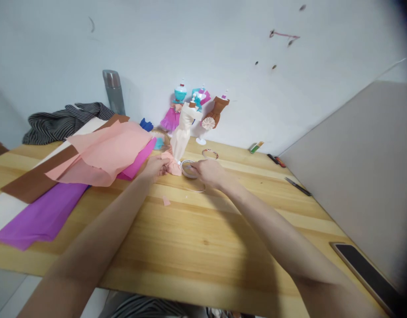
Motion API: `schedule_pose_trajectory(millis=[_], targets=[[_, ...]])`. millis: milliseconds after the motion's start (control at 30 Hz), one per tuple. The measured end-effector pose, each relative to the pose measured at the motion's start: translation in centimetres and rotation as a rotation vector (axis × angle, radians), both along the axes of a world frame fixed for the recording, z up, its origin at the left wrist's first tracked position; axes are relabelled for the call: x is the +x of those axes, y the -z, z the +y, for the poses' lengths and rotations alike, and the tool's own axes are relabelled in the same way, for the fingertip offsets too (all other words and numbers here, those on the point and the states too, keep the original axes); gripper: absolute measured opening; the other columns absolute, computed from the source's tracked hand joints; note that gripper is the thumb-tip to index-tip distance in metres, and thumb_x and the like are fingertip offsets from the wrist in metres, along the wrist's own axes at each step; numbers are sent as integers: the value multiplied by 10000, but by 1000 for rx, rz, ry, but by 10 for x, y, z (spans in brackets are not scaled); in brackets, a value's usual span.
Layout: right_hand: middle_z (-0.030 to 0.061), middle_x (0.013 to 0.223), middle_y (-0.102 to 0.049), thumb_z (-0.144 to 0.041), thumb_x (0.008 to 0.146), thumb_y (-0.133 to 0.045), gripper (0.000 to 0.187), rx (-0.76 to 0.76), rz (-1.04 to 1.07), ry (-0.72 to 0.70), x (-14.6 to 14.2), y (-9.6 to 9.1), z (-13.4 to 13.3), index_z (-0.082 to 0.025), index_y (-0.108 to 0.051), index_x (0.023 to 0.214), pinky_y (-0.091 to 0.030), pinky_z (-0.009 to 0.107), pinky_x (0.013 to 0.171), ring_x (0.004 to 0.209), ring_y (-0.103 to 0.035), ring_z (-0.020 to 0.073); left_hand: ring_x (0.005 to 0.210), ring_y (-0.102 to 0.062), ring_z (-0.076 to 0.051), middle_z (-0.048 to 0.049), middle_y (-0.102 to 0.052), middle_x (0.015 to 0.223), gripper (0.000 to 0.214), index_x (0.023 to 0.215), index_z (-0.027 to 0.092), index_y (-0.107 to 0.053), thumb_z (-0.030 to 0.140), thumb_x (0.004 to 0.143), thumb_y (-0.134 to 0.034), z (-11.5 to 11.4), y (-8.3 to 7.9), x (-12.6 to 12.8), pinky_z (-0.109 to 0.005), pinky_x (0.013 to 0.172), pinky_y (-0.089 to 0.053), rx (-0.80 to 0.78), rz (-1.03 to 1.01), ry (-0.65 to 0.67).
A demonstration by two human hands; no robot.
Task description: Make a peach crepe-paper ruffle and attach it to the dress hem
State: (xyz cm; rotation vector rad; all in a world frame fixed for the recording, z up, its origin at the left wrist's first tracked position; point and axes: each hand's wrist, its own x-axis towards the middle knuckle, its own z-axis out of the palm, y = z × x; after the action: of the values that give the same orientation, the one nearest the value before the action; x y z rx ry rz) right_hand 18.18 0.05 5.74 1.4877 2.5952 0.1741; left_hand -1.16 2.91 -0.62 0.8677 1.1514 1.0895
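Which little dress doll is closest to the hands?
The one in the long cream dress, just beyond the left hand and right hand. The brown-dressed one and turquoise-topped ones stand farther back, nearer the wall.

A smooth, pale blue-white painted wall (203, 44) fills the upper part of the view. Toward its upper right are at least 4 small dark spots (274, 67) and 1 thin reddish-pink streak (286, 35); at upper left is 1 curved grey scuff (92, 24). On the right, a plain grey-white upright panel (356, 141) meets the wall along a slanting line and borders the table's right edge. The light-brown wooden table (177, 256) has lengthwise bands of lighter and darker grain, with 1 brown knot (206, 242). Pale floor tiles (11, 287) show at lower left. The light is cool, casting a broad, soft-edged shadow (256, 265) over the tabletop.
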Motion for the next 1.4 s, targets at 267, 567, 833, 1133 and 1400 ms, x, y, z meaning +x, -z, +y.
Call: schedule_pose_trajectory(millis=[267,567,833,1133,1400], targets=[[147,923,-716,-366,957,-289,446,30,-114,-7,-16,-2,1,-139,-672,924,-344,283,615,787,-652,230,371,-515,-69,-5,-566,436,68,712,113,-560,106,776,-584,-4,-4,-1,-148,382,-350,5,-2,1],[152,909,-712,-291,930,-350,354,52,-148,-15,-26,-4,1,-139,-670,923,-413,285,639,824,-668,257,369,-518,-79,-13,-566,436,78,702,122,-585,105,778,-578,-4,-2,-1,-165,379,-360,0,2,-7],[182,918,-706,-302,931,-337,392,63,-169,-17,-28,-6,1,-125,-685,904,-454,317,639,839,-675,291,356,-506,-77,-14,-577,450,49,717,125,-608,114,763,-595,-3,-1,-2,-172,376,-350,13,6,3],[181,912,-711,-297,926,-377,357,56,-135,-27,-37,-3,1,-126,-690,927,-469,339,706,869,-672,291,376,-526,-78,-14,-573,441,62,694,131,-583,114,753,-576,-5,-3,-2,-161,378,-349,16,1,22],[204,898,-707,-217,877,-434,281,20,-36,6,-36,1,4,-112,-694,873,-448,349,717,871,-666,305,366,-525,-82,2,-546,435,81,688,137,-567,114,743,-620,-7,-6,-2,-164,363,-329,9,-3,-14]])
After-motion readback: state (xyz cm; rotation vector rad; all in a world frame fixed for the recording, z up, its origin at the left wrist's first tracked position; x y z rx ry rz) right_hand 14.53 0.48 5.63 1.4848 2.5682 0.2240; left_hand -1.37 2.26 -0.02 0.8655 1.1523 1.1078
